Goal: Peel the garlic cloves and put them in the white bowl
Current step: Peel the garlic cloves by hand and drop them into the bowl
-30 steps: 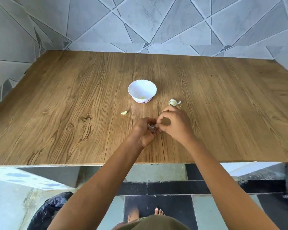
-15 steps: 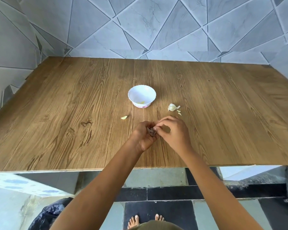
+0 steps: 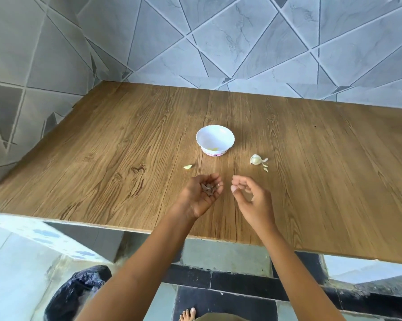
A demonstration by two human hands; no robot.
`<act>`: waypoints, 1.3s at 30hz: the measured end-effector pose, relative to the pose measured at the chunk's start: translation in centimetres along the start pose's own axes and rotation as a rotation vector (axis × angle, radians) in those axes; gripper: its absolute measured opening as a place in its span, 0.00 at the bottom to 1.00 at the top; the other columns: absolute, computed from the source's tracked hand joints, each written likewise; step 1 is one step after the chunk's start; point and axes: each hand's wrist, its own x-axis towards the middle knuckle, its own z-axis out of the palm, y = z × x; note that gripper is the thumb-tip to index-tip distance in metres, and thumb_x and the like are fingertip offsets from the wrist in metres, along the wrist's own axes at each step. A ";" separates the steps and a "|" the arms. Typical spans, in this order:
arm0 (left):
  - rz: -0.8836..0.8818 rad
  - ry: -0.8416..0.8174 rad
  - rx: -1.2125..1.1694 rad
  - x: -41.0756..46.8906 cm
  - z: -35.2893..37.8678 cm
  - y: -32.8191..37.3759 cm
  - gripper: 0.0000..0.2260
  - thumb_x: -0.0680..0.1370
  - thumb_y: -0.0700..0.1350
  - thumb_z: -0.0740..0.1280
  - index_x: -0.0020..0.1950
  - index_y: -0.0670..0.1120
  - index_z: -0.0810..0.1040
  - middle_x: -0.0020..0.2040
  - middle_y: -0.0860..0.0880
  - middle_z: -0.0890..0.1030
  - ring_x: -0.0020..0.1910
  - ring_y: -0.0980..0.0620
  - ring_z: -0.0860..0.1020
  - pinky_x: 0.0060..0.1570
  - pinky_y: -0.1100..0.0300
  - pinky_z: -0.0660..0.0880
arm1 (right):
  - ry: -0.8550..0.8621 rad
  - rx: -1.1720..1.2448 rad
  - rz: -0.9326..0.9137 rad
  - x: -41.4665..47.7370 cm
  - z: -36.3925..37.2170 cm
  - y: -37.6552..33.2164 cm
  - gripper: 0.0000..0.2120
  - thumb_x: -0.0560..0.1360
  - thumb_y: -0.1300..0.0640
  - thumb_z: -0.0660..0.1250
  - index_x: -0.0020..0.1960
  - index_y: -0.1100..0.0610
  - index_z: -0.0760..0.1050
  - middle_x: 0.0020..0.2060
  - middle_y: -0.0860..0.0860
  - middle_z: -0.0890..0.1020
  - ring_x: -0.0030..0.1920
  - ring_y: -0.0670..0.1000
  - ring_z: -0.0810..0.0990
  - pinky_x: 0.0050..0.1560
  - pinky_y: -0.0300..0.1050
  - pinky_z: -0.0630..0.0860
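Dark peel scraps [image 3: 208,190] sat cupped in upturned left hand [image 3: 199,200], likely kept off tabletop [image 3: 102,158]; right hand [image 3: 251,198] slack, empty.

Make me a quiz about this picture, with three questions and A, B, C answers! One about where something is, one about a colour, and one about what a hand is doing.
1. Where is the bulb from the bowl?
A. To its left
B. To its right
C. Inside it

2. What colour is the bowl inside?
A. White
B. Black
C. Green

3. What is the left hand doing?
A. Making an empty fist
B. Gripping the bowl
C. Cupping dark scraps, palm up

Answers:
1. B: the bulb lies on the wood on the bowl's right side.
2. A: its inner wall is white.
3. C: the palm faces up, and the scraps lie in the curled fingers.
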 end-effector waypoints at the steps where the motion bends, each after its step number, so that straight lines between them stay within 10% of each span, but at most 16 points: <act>1: 0.033 0.015 -0.018 -0.3 -0.3 0.2 0.15 0.82 0.39 0.53 0.42 0.36 0.76 0.36 0.43 0.79 0.38 0.49 0.77 0.43 0.59 0.76 | -0.026 0.025 0.005 0.0 0.3 0.0 0.11 0.74 0.63 0.69 0.56 0.59 0.78 0.49 0.48 0.82 0.49 0.44 0.80 0.51 0.25 0.70; 23: 0.781 0.604 -0.664 -20.7 -21.6 0.3 0.10 0.79 0.35 0.57 0.42 0.37 0.76 0.31 0.44 0.79 0.28 0.52 0.78 0.34 0.64 0.78 | -0.961 0.365 -0.473 -7.8 21.2 -14.6 0.12 0.74 0.65 0.68 0.57 0.60 0.78 0.51 0.49 0.82 0.52 0.46 0.79 0.54 0.32 0.71; 39: 0.593 0.865 -0.785 -17.6 -50.0 2.9 0.11 0.81 0.35 0.55 0.46 0.37 0.77 0.38 0.44 0.77 0.36 0.50 0.76 0.36 0.64 0.78 | -1.351 0.108 -0.192 -16.7 47.9 -12.7 0.13 0.76 0.63 0.66 0.60 0.57 0.76 0.53 0.49 0.81 0.56 0.47 0.79 0.60 0.42 0.73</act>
